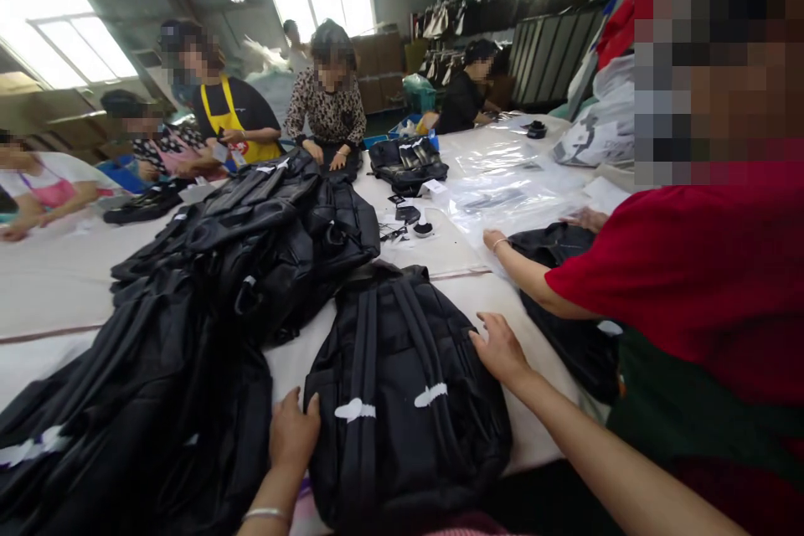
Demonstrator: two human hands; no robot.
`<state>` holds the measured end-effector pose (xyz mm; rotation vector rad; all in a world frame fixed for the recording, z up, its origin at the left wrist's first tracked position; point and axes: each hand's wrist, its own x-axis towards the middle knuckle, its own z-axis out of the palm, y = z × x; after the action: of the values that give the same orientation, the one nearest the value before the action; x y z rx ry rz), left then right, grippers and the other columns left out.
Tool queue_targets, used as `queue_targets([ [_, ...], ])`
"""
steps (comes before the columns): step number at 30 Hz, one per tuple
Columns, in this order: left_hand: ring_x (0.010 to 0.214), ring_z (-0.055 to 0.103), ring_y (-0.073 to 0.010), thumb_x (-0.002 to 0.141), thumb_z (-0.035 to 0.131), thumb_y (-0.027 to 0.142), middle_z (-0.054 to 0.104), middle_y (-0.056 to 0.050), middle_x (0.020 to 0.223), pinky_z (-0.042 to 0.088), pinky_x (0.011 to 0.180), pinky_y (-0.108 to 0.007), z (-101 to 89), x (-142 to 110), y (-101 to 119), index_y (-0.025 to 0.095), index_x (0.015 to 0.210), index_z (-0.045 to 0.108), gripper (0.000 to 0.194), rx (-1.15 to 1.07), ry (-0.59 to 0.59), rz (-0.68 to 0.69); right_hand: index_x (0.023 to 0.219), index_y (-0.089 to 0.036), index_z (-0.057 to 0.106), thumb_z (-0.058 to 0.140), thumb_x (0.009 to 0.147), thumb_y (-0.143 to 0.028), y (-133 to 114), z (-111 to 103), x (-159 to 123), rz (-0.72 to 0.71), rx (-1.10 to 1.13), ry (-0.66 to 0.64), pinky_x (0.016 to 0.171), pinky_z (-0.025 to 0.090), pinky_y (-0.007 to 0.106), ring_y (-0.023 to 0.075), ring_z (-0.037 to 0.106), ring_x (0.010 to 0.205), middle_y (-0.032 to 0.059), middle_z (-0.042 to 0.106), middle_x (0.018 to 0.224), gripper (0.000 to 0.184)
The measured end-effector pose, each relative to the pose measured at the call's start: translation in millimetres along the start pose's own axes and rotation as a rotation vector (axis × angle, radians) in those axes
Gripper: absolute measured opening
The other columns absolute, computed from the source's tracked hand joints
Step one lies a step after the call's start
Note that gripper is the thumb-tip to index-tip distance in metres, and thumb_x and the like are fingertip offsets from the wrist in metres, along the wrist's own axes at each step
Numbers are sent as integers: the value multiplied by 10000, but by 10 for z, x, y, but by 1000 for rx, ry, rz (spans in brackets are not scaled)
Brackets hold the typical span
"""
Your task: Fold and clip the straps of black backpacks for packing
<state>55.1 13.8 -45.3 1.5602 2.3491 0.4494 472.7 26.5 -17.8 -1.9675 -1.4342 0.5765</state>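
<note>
Backpack (397, 368) on table (468, 295), contents hidden

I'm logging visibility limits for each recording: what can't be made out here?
All in the head view:
Backpack between left hand and right hand: underside, hidden by its own bulk.
Right hand: whether the fingertips touch the backpack, too fine to tell.
Heaped black bags: full extent, cut off by the left and bottom edges.
Small black items: identity, too small.
Co-worker's bag: partly hidden by a forearm and red sleeve.
</note>
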Motion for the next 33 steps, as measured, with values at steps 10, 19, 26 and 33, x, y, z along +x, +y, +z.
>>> queue_targets([
  [10, 710, 599, -207, 806, 547, 516, 618, -21, 686, 426, 672, -304, -210, -825, 468, 191, 705, 589, 343, -75, -450, 143, 1455, -95, 355, 644, 768, -378, -657, 154, -899, -190, -354, -701, 844, 494, 470, 368, 665, 975, 217, 706, 1048, 797],
  [19, 678, 670, -201, 766, 657, 317, 709, -91, 749, 543, 680, -322, -708, -423, 692, 92, 881, 650, 252, -1028, -914, -580, 1016, -132, 638, 615, 763, -234, -540, -85, -116, 714, 995, -756, 606, 526, 243, 156, 650, 661, 36, 694, 723, 274],
  [26, 719, 711, -219, 838, 631, 251, 743, -151, 827, 585, 634, -313, -826, -192, 590, 12, 1008, 658, 294, -1264, -946, -697, 928, -134, 616, 496, 845, -181, -292, -250, 70, 947, 1483, -894, 560, 560, 245, 190, 672, 767, 74, 674, 727, 154],
  [33, 766, 720, -216, 828, 628, 178, 749, -168, 883, 592, 728, -306, -721, -158, 465, -3, 1012, 658, 260, -1406, -951, -744, 985, -146, 608, 445, 849, -140, -311, -201, 83, 1002, 1590, -761, 605, 591, 305, 200, 664, 781, 96, 682, 807, 212],
])
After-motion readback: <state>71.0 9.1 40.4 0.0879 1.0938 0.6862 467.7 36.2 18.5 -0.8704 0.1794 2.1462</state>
